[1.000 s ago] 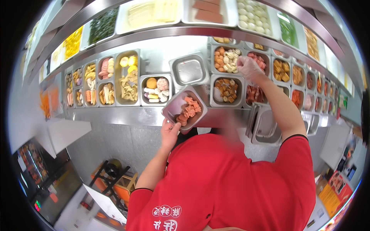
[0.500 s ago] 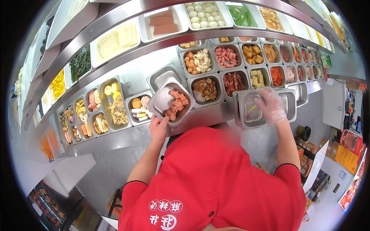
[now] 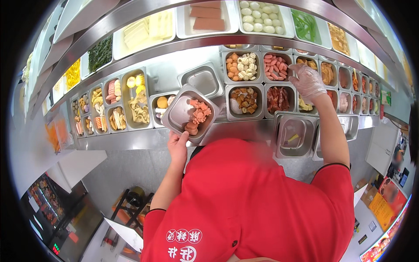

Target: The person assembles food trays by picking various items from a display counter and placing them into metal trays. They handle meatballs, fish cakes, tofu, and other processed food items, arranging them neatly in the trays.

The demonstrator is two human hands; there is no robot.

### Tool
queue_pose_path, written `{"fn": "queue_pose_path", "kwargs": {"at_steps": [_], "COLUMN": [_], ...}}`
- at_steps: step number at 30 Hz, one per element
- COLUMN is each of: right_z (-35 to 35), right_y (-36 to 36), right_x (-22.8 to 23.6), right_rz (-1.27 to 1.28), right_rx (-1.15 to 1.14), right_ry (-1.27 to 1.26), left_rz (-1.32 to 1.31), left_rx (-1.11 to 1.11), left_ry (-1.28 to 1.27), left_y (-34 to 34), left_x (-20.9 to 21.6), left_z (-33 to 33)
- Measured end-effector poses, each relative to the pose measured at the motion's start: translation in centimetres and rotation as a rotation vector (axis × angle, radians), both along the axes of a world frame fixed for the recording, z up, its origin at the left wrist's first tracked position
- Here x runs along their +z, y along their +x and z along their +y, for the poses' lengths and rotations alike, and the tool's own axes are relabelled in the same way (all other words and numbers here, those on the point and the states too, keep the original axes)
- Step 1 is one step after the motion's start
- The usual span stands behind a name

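My bare left hand (image 3: 178, 150) grips the near edge of a tilted square metal pan (image 3: 175, 111). Inside it are pink flower-cut sausage pieces (image 3: 200, 112) and some round slices (image 3: 191, 127). My right hand (image 3: 309, 83), in a clear plastic glove, hovers over the rows of metal pans with its fingers apart and nothing visible in them. Its fingertips are beside a pan of small pink sausages (image 3: 276, 66) and one of fried tofu (image 3: 307, 64). Below the hand, a pan of pale yellow cubes (image 3: 304, 105) is partly covered by my wrist.
An empty metal pan (image 3: 201, 79) rests on the counter behind the held one. At the front edge another pan (image 3: 297, 131) holds a small yellowish piece. Sliced meat (image 3: 278, 99) and skewered pieces (image 3: 242, 101) fill nearby pans. A shelf rail (image 3: 209, 42) with white trays crosses above.
My right hand has moved away from the front metal pan, up and over the far rows. My left hand still holds its pan. The whole view has shifted a little.
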State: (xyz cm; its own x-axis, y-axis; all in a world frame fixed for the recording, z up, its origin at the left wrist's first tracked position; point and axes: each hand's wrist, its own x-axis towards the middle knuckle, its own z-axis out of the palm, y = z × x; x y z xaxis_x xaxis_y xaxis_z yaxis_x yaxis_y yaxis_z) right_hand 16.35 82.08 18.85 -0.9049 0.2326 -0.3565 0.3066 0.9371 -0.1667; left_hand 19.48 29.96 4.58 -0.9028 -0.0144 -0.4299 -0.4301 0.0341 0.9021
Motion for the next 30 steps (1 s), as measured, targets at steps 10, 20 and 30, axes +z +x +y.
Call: {"fn": "queue_pose_path", "kwargs": {"at_steps": [10,20,30], "right_z": [-11.0,-21.0,-21.8], "right_y": [-0.3,-2.7,0.8], "right_x": [-7.4,-13.2,-11.8], "right_rz": [-0.254,-0.443,-0.532], "right_rx": [0.462,0.562,0.364], "right_ry": [-0.087,0.085,0.072], "left_rz": [0.044,0.207,0.060], "left_rx": [-0.131,-0.117,-0.027], "left_ry": [-0.105,-0.143,-0.013], "left_y": [-1.6,0.0,1.5], "left_x": [-0.8,0.5,-1.4], "left_z": [-1.9,-3.1,-7.9]}}
